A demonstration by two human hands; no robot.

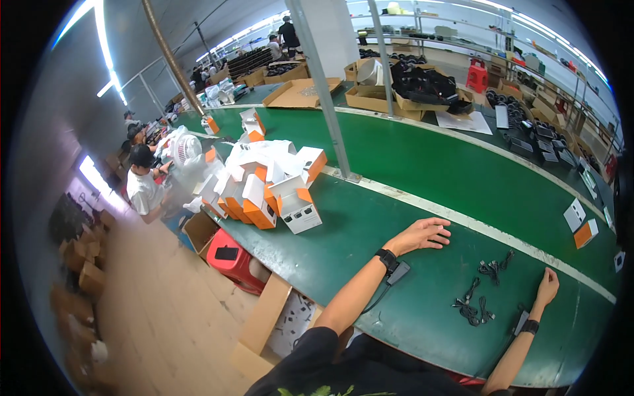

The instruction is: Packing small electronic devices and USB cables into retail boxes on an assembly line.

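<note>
My left hand (422, 236) hovers over or rests on the green tabletop (396, 297), fingers apart and holding nothing; I cannot tell whether it touches the surface. Over to the right, my right hand (547, 288) is by the pale rail, its fingers drawn together with nothing visible in them. Between the two hands lie black cables in small tied bundles: one bundle (495, 267) farther off, and a cluster of bundles (473, 310) nearer me. Neither hand touches them. Each wrist wears a black strap, with a small dark box (399, 272) and lead at the left one.
White-and-orange cartons (300, 208) are heaped at the left of the table. A green conveyor belt (422, 158) runs beyond the pale rail (456, 214), with a metal post (323, 92) at its edge. Two small boxes (585, 233) are at far right. People work at left.
</note>
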